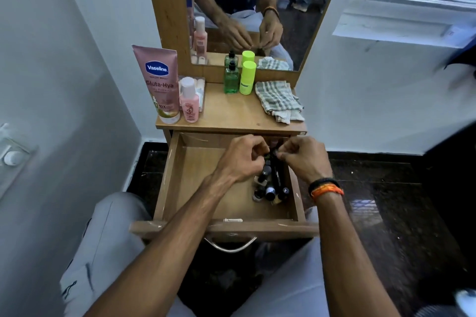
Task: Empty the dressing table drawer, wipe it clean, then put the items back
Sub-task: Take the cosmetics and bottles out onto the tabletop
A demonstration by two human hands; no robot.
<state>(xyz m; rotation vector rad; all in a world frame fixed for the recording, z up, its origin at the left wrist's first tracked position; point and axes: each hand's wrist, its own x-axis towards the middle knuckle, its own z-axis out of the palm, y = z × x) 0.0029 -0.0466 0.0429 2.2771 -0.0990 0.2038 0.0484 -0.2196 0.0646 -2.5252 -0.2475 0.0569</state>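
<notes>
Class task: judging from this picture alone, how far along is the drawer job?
Done: the drawer is pulled open, its left half bare. In hand: the left hand and right hand work among the small dark cosmetic tubes clustered at the right. Left: wiping may remain; the checked cloth lies on the tabletop. Whether they are emptying or refilling is unclear.

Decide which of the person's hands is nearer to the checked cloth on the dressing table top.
Right. The right hand is in the drawer's far right part, just below the checked cloth. The left hand is beside it, further left of the cloth.
</notes>
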